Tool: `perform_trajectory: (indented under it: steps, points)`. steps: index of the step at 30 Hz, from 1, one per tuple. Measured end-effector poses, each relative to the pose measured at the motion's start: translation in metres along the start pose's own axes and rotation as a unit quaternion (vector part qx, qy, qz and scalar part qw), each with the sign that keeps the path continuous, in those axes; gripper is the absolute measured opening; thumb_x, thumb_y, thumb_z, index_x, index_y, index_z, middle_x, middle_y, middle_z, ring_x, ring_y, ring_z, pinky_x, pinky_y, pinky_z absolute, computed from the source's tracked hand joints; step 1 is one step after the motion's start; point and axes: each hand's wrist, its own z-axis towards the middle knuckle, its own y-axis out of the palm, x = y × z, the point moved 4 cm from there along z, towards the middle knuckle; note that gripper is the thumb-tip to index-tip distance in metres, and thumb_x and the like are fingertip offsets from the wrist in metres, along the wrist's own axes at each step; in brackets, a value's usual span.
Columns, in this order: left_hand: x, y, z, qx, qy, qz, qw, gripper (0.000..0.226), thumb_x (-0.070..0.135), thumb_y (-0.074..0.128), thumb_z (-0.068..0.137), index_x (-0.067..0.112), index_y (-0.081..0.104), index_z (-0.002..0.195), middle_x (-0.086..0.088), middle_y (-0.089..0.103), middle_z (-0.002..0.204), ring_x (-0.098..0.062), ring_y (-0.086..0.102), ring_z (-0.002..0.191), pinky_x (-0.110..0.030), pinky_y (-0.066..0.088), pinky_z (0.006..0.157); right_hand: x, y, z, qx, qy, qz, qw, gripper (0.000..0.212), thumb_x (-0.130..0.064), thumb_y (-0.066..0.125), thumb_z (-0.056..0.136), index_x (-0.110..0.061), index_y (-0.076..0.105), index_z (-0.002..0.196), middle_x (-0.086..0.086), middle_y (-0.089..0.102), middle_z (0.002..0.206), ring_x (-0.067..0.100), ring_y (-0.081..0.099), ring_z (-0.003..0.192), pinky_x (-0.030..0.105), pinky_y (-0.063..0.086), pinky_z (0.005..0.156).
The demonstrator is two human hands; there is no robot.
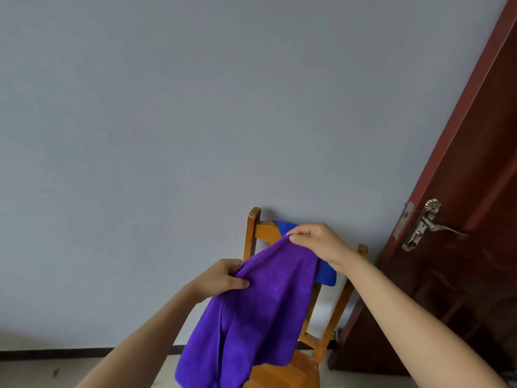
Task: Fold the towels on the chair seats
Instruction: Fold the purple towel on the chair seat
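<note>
Purple towel (pixel 251 312): soft, fuzzy pile, matte. Held up in the air in front of the chair, top edge stretched on a slant between the two hands, rest hanging in loose vertical folds. Lower hem rounded and slack, hanging over the front of the seat; whether it touches the seat, cannot tell.

Left hand (pixel 221 278): grips the lower left end of the top edge. Thumb lies flat across the front of the cloth, fingers curled behind it, cloth bunched between.

Right hand (pixel 316 242): higher and further back. Fingertips and thumb pinch the upper right corner, knuckles bent, fingers close together.

Blue towel (pixel 326 273): same fuzzy cloth, brighter blue. Draped over the top rail of the chair back, partly hidden behind the purple towel and the right wrist; one rounded corner hangs down on the right.

Chair (pixel 330 323): varnished orange-brown wood, glossy. Rounded post tops, flat rails, smooth seat with a shine. Stands against the wall.

Wall (pixel 195 121): plain pale grey, flat finish, dark baseboard at floor level.

Door (pixel 461 247): dark red-brown wood, right of the chair. Silver metal lever handle (pixel 436 226) on an ornate plate.
</note>
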Motion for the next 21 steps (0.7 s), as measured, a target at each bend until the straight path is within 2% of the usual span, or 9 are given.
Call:
perform_trajectory:
  steps: [2, 4, 5, 8, 13, 16, 19, 21]
  points:
    - [-0.02, -0.006, -0.004, 0.003, -0.041, 0.053, 0.998, 0.026, 0.026, 0.06, 0.071, 0.015, 0.065, 0.095, -0.005, 0.069, 0.096, -0.017, 0.065, 0.088, -0.027, 0.054, 0.081, 0.006, -0.004, 0.002, 0.022, -0.002, 0.01, 1.0, 0.026, -0.009, 0.055, 0.091, -0.026, 0.071, 0.079, -0.005, 0.07, 0.084, 0.013, 0.063, 0.084, 0.027, 0.048, 0.08]
    - [-0.041, -0.012, -0.009, 0.03, -0.076, 0.104, 0.991, 0.016, 0.019, 0.058, 0.072, 0.018, 0.061, 0.087, -0.004, 0.065, 0.088, -0.018, 0.06, 0.083, -0.027, 0.051, 0.076, 0.014, -0.009, 0.004, 0.049, 0.006, 0.018, 0.999, 0.029, -0.011, 0.056, 0.091, -0.029, 0.072, 0.074, -0.004, 0.07, 0.084, 0.016, 0.063, 0.087, 0.03, 0.048, 0.081]
    - [-0.05, -0.016, -0.012, 0.061, -0.096, 0.134, 0.985, 0.009, 0.014, 0.058, 0.074, 0.021, 0.057, 0.08, -0.001, 0.061, 0.081, -0.018, 0.057, 0.079, -0.025, 0.047, 0.071, 0.019, -0.011, 0.006, 0.059, 0.012, 0.02, 0.998, 0.029, -0.012, 0.056, 0.091, -0.029, 0.072, 0.073, -0.003, 0.07, 0.086, 0.018, 0.063, 0.089, 0.031, 0.049, 0.082]
    - [-0.071, -0.031, -0.021, 0.184, -0.143, 0.214, 0.948, 0.021, 0.013, 0.058, 0.077, 0.024, 0.042, 0.068, 0.003, 0.052, 0.071, -0.022, 0.051, 0.077, -0.028, 0.036, 0.064, 0.029, -0.005, 0.008, 0.059, 0.023, 0.024, 0.998, 0.023, -0.012, 0.056, 0.091, -0.028, 0.069, 0.08, -0.002, 0.069, 0.091, 0.02, 0.062, 0.095, 0.031, 0.049, 0.085]
    - [-0.078, -0.041, -0.037, 0.311, -0.174, 0.293, 0.887, 0.012, 0.018, 0.052, 0.081, 0.018, 0.04, 0.084, 0.004, 0.054, 0.077, -0.022, 0.047, 0.073, -0.029, 0.031, 0.071, 0.037, 0.008, 0.014, 0.037, 0.039, 0.003, 0.999, 0.015, -0.016, 0.053, 0.092, -0.02, 0.067, 0.097, 0.001, 0.067, 0.101, 0.015, 0.061, 0.097, 0.028, 0.05, 0.085]
    - [-0.08, -0.046, -0.051, 0.388, -0.154, 0.288, 0.862, 0.015, 0.013, 0.053, 0.077, 0.016, 0.046, 0.09, 0.0, 0.06, 0.084, -0.024, 0.051, 0.076, -0.029, 0.031, 0.074, 0.046, 0.004, 0.018, 0.066, 0.048, 0.037, 0.996, 0.015, -0.011, 0.053, 0.092, -0.019, 0.066, 0.092, -0.003, 0.066, 0.092, 0.013, 0.061, 0.09, 0.022, 0.049, 0.078]
    - [-0.081, -0.049, -0.06, 0.424, -0.143, 0.285, 0.848, 0.03, 0.007, 0.055, 0.075, 0.011, 0.054, 0.104, -0.004, 0.063, 0.098, -0.028, 0.056, 0.092, -0.031, 0.035, 0.076, 0.066, -0.003, 0.023, 0.109, 0.073, 0.045, 0.99, 0.015, -0.007, 0.053, 0.092, -0.008, 0.065, 0.101, -0.001, 0.065, 0.091, 0.01, 0.06, 0.085, 0.015, 0.048, 0.073]
    - [-0.08, -0.048, -0.064, 0.429, -0.143, 0.261, 0.853, 0.037, 0.003, 0.054, 0.075, 0.011, 0.053, 0.112, -0.003, 0.063, 0.107, -0.028, 0.056, 0.097, -0.031, 0.037, 0.075, 0.085, -0.006, 0.025, 0.131, 0.099, 0.016, 0.986, 0.019, -0.008, 0.054, 0.091, -0.002, 0.064, 0.107, 0.007, 0.065, 0.099, 0.016, 0.059, 0.091, 0.021, 0.048, 0.077]
